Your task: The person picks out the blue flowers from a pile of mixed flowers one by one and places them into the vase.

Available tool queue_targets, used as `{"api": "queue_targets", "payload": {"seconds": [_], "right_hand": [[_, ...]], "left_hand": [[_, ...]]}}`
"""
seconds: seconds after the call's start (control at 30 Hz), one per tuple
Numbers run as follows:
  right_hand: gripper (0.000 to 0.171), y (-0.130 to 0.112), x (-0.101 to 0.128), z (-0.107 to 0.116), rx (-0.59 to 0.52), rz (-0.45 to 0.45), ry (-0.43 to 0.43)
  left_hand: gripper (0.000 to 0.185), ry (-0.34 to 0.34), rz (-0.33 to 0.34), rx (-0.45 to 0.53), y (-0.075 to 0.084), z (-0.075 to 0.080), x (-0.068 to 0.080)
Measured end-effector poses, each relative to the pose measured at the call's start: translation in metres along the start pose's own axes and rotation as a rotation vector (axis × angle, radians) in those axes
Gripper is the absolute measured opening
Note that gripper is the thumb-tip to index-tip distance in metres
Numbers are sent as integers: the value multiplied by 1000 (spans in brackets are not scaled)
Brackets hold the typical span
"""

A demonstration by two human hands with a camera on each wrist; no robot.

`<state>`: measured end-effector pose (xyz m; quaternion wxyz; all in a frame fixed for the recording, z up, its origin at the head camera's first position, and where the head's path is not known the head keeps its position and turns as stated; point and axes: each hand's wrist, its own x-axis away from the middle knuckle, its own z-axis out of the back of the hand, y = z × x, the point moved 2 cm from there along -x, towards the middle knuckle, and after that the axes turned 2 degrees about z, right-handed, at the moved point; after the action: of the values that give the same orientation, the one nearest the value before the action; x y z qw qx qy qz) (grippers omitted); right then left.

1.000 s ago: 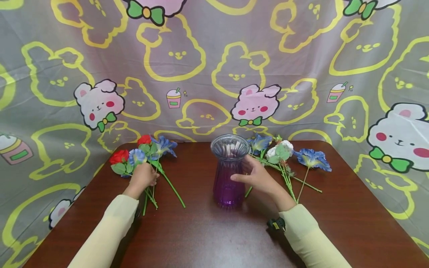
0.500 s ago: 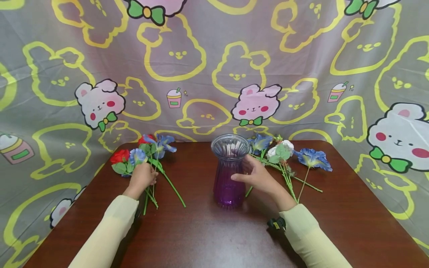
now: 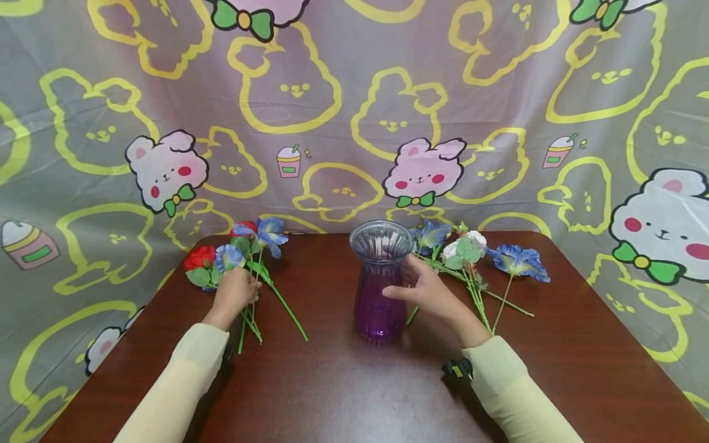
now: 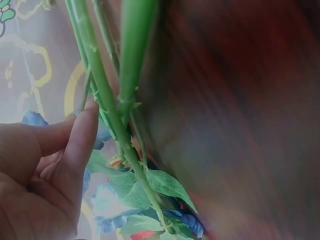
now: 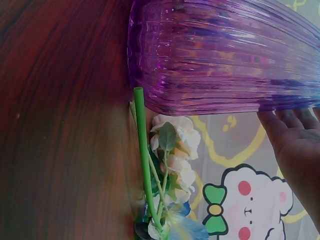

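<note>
My left hand (image 3: 234, 296) pinches the thin stem (image 4: 86, 91) of a blue flower (image 3: 271, 234) between thumb and fingers; the bloom stands raised above the left bunch. Beneath and beside that hand lie red roses (image 3: 200, 257), another blue flower (image 3: 228, 257) and several green stems (image 4: 102, 85). A ribbed glass vase (image 3: 376, 307), purple below and clear at its flared rim, stands upright mid-table. My right hand (image 3: 434, 299) holds the vase from its right side, thumb toward the front and fingers (image 5: 272, 122) against the glass. Part of the fingers is hidden behind the vase.
On the right of the brown table (image 3: 332, 400) lie white roses (image 3: 464, 249), a blue flower (image 3: 517, 263) and another blue flower (image 3: 431, 235) behind the vase. A patterned cloth (image 3: 343, 74) hangs along the table's back and sides.
The blue flower in my left hand has tilted up and slightly left, its bloom rising over the others. My right hand and the vase have stayed in place.
</note>
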<state>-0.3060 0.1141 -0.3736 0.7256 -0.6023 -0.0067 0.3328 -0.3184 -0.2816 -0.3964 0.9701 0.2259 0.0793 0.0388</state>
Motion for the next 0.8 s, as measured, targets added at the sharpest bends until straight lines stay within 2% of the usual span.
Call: {"api": "queue_targets", "payload": {"seconds": [0.13, 0.33, 0.5, 0.7, 0.8], "right_hand": [[74, 0, 1, 0, 2, -3, 1], [75, 0, 1, 0, 1, -5, 1], [73, 2, 0, 0, -10, -1, 1], [73, 1, 0, 0, -12, 3, -1], [74, 1, 0, 0, -15, -1, -2]], "left_hand": [[32, 18, -13, 9, 1, 1, 1], [33, 85, -54, 46, 8, 6, 2], [30, 115, -89, 71, 18, 10, 1], [24, 187, -145, 75, 33, 14, 3], [21, 200, -142, 103, 42, 15, 5]]}}
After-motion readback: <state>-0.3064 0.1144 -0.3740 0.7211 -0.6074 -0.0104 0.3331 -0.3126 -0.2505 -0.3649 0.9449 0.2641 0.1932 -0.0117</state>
